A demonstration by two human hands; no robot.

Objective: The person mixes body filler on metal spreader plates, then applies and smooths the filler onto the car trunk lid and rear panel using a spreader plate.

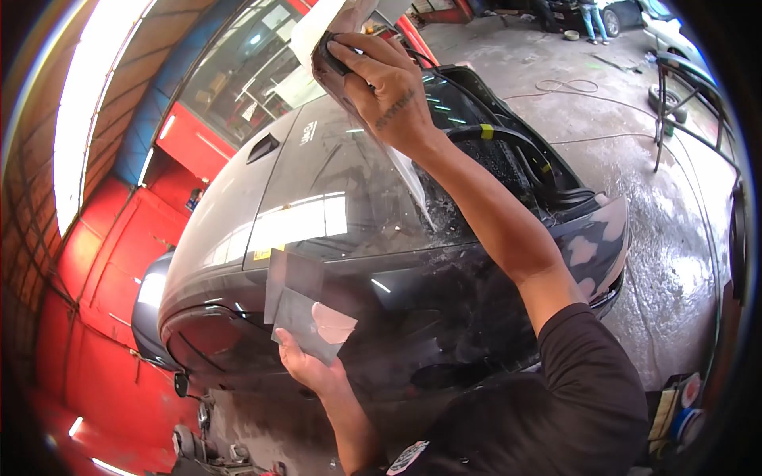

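My left hand [305, 365] grips a flat grey plate [298, 317] from below. A patch of pink putty-like paste [333, 324] lies on the plate's right side. High in the view, my right hand [389, 83] is closed around a small dark pad or spreader [333, 57]. The dark piece is against the edge of a whitish, curved body part [305, 40], partly hidden by my fingers. Behind both hands stands a dark car [381, 301], its side window [317, 174] reflecting bright light.
An opening with black trim [548, 166] is at the car's right end, above a patchy grey-and-black panel [587, 246]. A hose [567, 86] trails over the wet floor [667, 262]. A metal stand [690, 79] and tyre [667, 101] are at right. A person's legs [594, 22] show far back.
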